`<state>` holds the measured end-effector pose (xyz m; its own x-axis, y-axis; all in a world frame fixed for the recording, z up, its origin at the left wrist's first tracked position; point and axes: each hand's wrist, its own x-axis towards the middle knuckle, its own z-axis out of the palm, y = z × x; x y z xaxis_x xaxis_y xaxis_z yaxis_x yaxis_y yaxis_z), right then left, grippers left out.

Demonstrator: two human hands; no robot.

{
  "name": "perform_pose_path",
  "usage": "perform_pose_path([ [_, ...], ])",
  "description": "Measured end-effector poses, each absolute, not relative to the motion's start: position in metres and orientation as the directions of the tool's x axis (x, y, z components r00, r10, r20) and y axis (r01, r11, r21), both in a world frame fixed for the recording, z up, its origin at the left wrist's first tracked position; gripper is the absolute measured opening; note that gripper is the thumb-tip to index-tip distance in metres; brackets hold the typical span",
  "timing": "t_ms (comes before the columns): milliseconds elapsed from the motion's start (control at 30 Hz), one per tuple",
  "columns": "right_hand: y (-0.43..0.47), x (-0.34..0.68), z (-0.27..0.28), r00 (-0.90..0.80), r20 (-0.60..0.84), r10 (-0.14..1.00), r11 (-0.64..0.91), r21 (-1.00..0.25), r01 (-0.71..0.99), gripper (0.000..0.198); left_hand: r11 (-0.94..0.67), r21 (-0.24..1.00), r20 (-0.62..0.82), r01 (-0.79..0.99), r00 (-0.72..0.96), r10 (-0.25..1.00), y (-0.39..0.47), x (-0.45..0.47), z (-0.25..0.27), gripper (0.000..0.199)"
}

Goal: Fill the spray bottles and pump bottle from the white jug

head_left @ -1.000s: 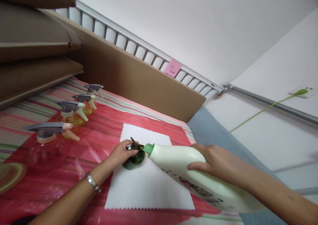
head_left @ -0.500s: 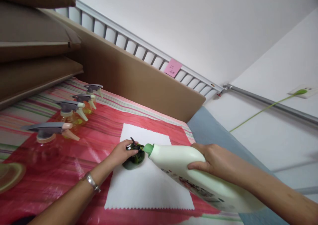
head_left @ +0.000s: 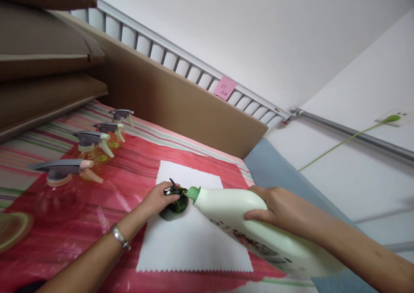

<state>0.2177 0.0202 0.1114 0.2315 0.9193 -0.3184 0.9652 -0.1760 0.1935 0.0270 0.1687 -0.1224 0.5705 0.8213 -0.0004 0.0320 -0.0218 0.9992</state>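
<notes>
One camera, worn on the head, looks forward and down from close above the striped cloth point(head_left: 40, 135) — tilted, so the radiator point(head_left: 158, 53) beyond slopes down toward the right.

Item 1: square pink paper note point(head_left: 225, 87), on white ribbed radiator point(head_left: 170, 62) beyond the right grip point(head_left: 274, 209); handwritten, apparently "311", second line illegible. Item 2: large pale-green plastic bottle point(head_left: 226, 209), in the right grip; dark printed lettering, too blurred to read.

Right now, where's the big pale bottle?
Head view, right of centre: the big pale bottle is tilted in the right hand, its green cap beside the small dark container in the left hand.
</notes>
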Motion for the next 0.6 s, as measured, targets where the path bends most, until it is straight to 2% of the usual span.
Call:
perform_pose_path([
  [600, 0.0182, 0.216, 0.1124, 0.227, -0.315, 0.921, -0.176, 0.184, 0.967, 0.043, -0.023, 0.999, 0.004, 0.027, 0.556, 0.831, 0.1683, 0.0269, -0.1221, 0.039],
])
